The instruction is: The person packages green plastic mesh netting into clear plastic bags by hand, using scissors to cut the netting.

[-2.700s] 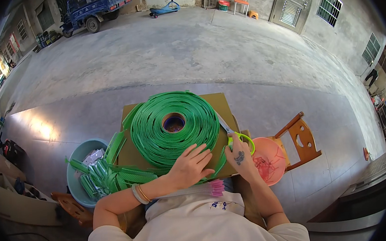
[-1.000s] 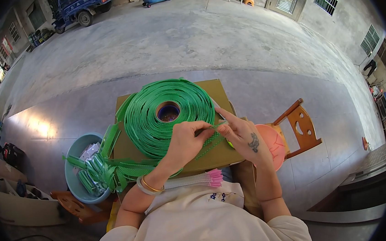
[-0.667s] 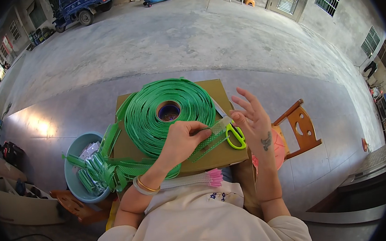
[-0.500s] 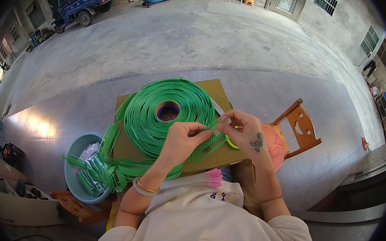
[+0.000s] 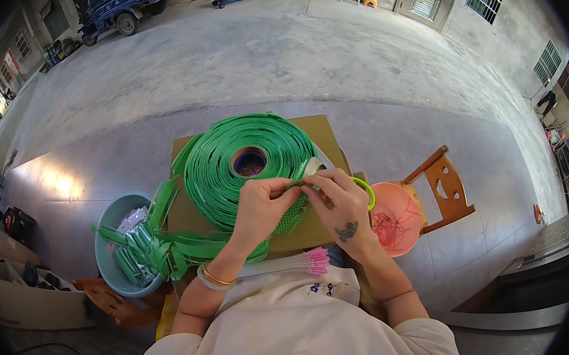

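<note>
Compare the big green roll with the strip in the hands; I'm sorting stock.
The green roll lies coiled flat on the cardboard box; the strip runs straight, pinched between the left hand and right hand. The roll is large; the strip is short. Both are green.

Green white-dotted ribbon roll (image 5: 230, 175), pink basin (image 5: 397, 222), blue basin (image 5: 109, 226).

Lit brightly and evenly by daylight, strongest from the upper left of the frame. Shows a pale glare patch on the concrete floor (image 5: 62, 187) at middle left. Casts only soft, short shadows beneath the green roll (image 5: 217, 176). Bends straight lines hard toward the edges, inside a black fisheye rim. Reads sharp at centre, down to the dots on the green strip (image 5: 288, 219); softens slightly near the rim.
</note>
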The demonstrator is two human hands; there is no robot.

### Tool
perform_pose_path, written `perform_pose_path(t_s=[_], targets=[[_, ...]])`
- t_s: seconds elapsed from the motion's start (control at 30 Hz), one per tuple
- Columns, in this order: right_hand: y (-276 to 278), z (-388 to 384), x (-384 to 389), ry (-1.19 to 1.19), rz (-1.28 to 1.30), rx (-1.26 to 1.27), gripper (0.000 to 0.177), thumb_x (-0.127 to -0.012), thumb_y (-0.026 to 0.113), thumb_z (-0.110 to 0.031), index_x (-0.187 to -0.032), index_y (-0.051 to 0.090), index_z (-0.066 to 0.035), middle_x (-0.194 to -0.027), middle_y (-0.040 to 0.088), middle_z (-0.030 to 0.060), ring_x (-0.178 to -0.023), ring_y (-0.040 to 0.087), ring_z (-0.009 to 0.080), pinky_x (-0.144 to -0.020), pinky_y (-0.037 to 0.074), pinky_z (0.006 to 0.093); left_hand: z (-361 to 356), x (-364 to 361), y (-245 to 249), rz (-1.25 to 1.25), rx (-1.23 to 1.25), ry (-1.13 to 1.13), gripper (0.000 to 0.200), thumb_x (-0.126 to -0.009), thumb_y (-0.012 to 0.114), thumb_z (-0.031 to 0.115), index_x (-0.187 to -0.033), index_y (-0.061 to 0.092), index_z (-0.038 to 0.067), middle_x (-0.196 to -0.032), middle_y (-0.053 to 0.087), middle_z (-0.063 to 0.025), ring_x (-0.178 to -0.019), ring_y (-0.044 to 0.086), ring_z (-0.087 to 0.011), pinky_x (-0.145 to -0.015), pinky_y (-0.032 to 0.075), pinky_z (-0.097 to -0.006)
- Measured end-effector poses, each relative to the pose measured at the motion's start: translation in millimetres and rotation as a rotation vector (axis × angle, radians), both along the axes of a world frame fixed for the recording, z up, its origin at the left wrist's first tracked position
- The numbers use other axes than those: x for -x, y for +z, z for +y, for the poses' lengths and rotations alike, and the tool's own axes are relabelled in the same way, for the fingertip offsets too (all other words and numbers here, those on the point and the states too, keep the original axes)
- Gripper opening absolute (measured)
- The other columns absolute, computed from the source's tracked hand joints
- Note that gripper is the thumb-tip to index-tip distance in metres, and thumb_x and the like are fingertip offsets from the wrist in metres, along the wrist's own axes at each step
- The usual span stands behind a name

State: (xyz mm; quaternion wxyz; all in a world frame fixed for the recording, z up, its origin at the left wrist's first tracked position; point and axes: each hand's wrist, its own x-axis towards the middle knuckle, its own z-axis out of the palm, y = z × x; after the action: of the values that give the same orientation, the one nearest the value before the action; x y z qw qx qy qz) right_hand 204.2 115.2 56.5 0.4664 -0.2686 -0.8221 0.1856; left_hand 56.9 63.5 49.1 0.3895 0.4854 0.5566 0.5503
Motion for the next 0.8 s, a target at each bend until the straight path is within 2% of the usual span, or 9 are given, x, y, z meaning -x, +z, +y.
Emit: perform_pose_path(t_s=[0.1, 0.2, 0.3, 0.4, 0.57, 0.67, 0.7, 0.8], targets=[[-5.3, 2.4, 2.7, 0.008, -0.039, -0.064, 0.014, -0.073, 0.067, -0.003, -0.086, 0.063, -0.002, -0.080, 0.060, 0.0085, -0.063, 0.059, 0.0234, -0.053, 0.047, 0.0304, -2.4, -1.9, -6.4, 0.123, -0.057, 0.025, 0.016, -0.081, 0.061, 0.005, -0.093, 0.065, -0.003, -0.068, 0.066, -0.0064, -0.056, 0.050, -0.0031, -0.050, 0.041, -0.0215], [-5.5, 2.2, 0.8, 0.008, -0.085, -0.121, 0.013, -0.071, 0.067, -0.002, -0.084, 0.063, -0.002, -0.078, 0.060, 0.0078, -0.063, 0.060, 0.0224, -0.054, 0.048, 0.0293, -8.5, -3.6, 2.1, 0.344, -0.008, 0.024, 0.015, -0.082, 0.061, 0.002, -0.094, 0.064, -0.006, -0.075, 0.066, -0.0034, -0.067, 0.054, -0.0026, -0.056, 0.046, -0.0196], [-3.6, 1.6, 3.4, -0.015, -0.091, -0.172, 0.013, -0.069, 0.067, 0.001, -0.082, 0.062, -0.001, -0.076, 0.061, 0.0073, -0.063, 0.060, 0.0212, -0.054, 0.048, 0.0274, -9.5, -4.1, 2.8, 0.363, -0.028, 0.029, 0.015, -0.082, 0.061, 0.001, -0.094, 0.064, -0.006, -0.072, 0.065, -0.0034, -0.066, 0.053, -0.0021, -0.055, 0.045, -0.0192], [-9.4, 4.5, 5.7, -0.014, -0.051, -0.158, 0.012, -0.070, 0.066, -0.001, -0.080, 0.060, -0.002, -0.073, 0.059, 0.0071, -0.061, 0.060, 0.0213, -0.052, 0.048, 0.0288, -7.5, -5.6, -4.0, 0.270, -0.106, 0.072, 0.016, -0.078, 0.062, 0.006, -0.091, 0.064, -0.003, -0.064, 0.062, -0.0121, -0.050, 0.049, -0.0046, -0.047, 0.040, -0.0234], [-3.7, 7.1, 2.3, 0.058, 0.032, 0.096, 0.013, -0.071, 0.066, -0.001, -0.082, 0.060, 0.000, -0.076, 0.061, 0.0092, -0.062, 0.061, 0.0220, -0.054, 0.049, 0.0281, -8.8, -5.6, 1.0, 0.160, -0.058, 0.079, 0.016, -0.078, 0.063, 0.005, -0.090, 0.064, -0.005, -0.063, 0.062, -0.0099, -0.055, 0.050, -0.0026, -0.049, 0.041, -0.0224], [5.7, 8.3, -4.1, 0.066, -0.014, 0.025, 0.015, -0.071, 0.068, 0.001, -0.085, 0.063, 0.000, -0.080, 0.064, 0.0098, -0.064, 0.062, 0.0182, -0.057, 0.050, 0.0260, -7.5, -4.5, -1.1, 0.089, -0.043, 0.098, 0.016, -0.078, 0.063, 0.005, -0.090, 0.064, -0.005, -0.063, 0.063, -0.0106, -0.055, 0.051, -0.0029, -0.049, 0.042, -0.0226], [4.9, 7.9, -4.1, 0.079, -0.027, -0.010, 0.015, -0.072, 0.067, 0.000, -0.086, 0.063, 0.000, -0.081, 0.063, 0.0103, -0.064, 0.062, 0.0204, -0.057, 0.050, 0.0277, -7.1, -4.6, -2.3, 0.064, -0.040, 0.102, 0.016, -0.078, 0.063, 0.005, -0.091, 0.064, -0.005, -0.064, 0.063, -0.0111, -0.055, 0.052, -0.0032, -0.049, 0.042, -0.0228], [-0.3, 6.0, -1.4, 0.107, -0.052, -0.090, 0.016, -0.074, 0.065, -0.003, -0.089, 0.061, 0.000, -0.082, 0.063, 0.0110, -0.065, 0.061, 0.0246, -0.057, 0.050, 0.0310, -11.6, -8.0, 6.9, 0.328, -0.073, 0.115, 0.014, -0.080, 0.062, 0.001, -0.092, 0.063, -0.007, -0.067, 0.064, -0.0037, -0.063, 0.053, -0.0009, -0.053, 0.044, -0.0191]])
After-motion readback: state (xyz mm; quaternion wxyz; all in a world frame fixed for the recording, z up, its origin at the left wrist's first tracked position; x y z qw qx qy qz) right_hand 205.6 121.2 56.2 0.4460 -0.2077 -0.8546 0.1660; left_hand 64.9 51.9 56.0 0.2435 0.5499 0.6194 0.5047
